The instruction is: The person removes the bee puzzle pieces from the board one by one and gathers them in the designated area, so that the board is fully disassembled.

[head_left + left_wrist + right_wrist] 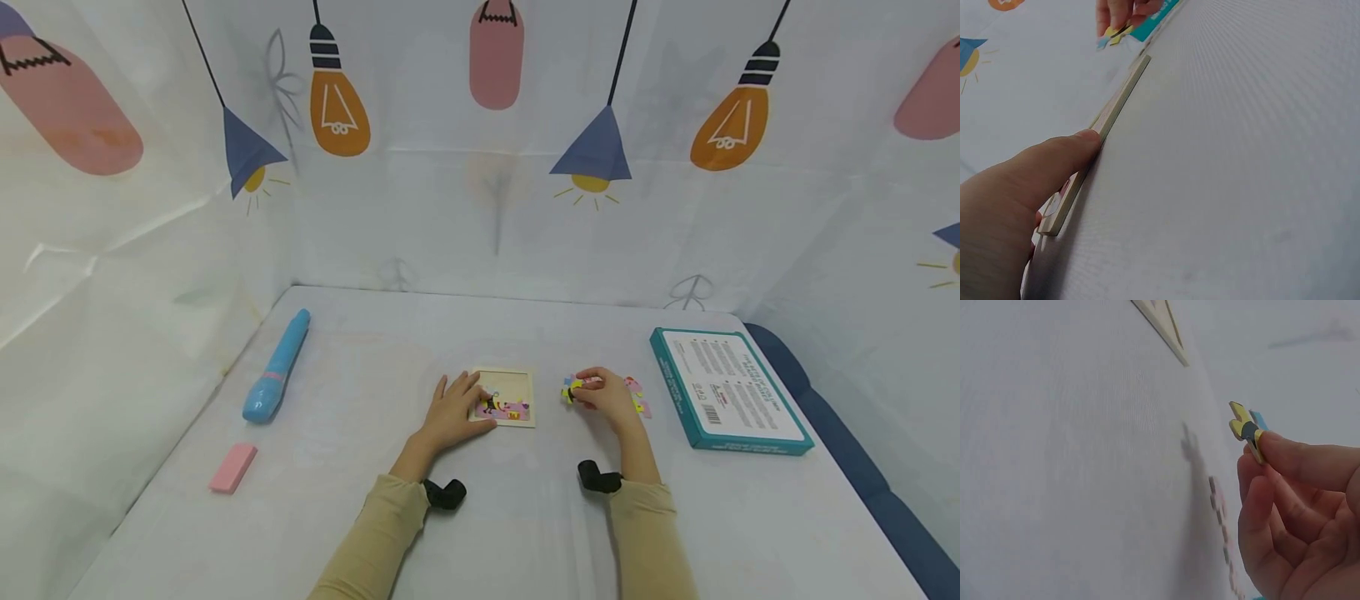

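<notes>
My right hand (606,397) pinches a yellow jigsaw piece (1249,430) with dark and blue patches between thumb and fingertips, raised above the table. Below and beside that hand lie more pink and multicoloured pieces (639,395), partly hidden by it. To the left is a shallow wooden puzzle tray (533,399); joined pink and yellow pieces (512,410) fill its near part, while its far part shows bare wood. My left hand (452,415) rests over the tray's left side with fingers spread. Its thumb (1063,159) presses along the near rim.
On the right side of the table lies a teal box (735,390) with a printed white label. At the left are a blue pen-shaped device (277,367) and a pink eraser-like block (233,468). Behind the table hangs a white curtain (450,217) with lamp prints.
</notes>
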{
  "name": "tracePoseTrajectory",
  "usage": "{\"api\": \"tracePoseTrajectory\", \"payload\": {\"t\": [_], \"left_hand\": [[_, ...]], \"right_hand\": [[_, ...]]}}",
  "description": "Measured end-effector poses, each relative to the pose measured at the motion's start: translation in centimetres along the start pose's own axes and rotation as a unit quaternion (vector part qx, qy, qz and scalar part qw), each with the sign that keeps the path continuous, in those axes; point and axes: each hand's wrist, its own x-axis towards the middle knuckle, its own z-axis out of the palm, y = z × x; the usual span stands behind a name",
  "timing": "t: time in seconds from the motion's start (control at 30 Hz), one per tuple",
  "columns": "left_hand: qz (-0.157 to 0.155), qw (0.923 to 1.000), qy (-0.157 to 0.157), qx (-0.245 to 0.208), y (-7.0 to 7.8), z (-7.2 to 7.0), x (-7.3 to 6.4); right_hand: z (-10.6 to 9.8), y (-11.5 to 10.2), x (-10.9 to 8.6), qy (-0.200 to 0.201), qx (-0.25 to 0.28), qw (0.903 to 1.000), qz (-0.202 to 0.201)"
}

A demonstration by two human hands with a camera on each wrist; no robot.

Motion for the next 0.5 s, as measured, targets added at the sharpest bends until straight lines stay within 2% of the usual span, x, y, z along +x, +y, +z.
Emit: {"api": "tracePoseTrajectory", "payload": {"t": [0.2, 0.4, 0.5], "left_hand": [[0.0, 1.0, 0.0, 0.009, 0.0, -0.1, -0.1], [-0.001, 1.0, -0.003, 0.008, 0.1, 0.0, -0.1], [-0.001, 1.0, -0.003, 0.006, 0.1, -0.1, -0.1]], "right_hand": [[-1.8, 1.9, -0.5, 0.013, -0.049, 0.9983, 0.028], [-3.0, 3.1, -1.3, 0.017, -0.045, 0.9969, 0.062], [-3.7, 3.3, -1.6, 0.023, -0.062, 0.9959, 0.061]]}}
